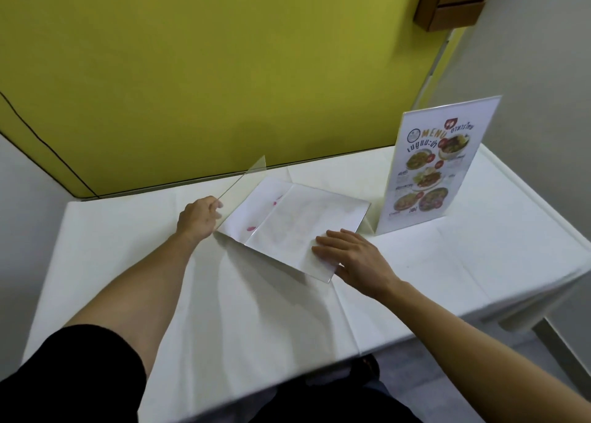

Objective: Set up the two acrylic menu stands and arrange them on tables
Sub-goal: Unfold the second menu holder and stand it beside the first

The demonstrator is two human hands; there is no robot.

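Note:
A clear acrylic menu stand point(289, 230) lies flat in the middle of the white table point(224, 310), with a white menu sheet face down inside it. Its clear foot flap point(243, 176) sticks up at the left. My left hand point(200, 218) pinches the lower corner of that flap. My right hand point(355, 258) rests flat, fingers spread, on the stand's near right corner. A second acrylic stand point(438, 163) is upright at the table's right, showing a printed food menu.
A green wall point(224, 70) runs right behind the table's far edge. A wooden box point(454, 0) hangs on the wall at upper right. The table's right edge drops off near a metal leg point(556, 342). A black cable point(48, 144) crosses the wall at left.

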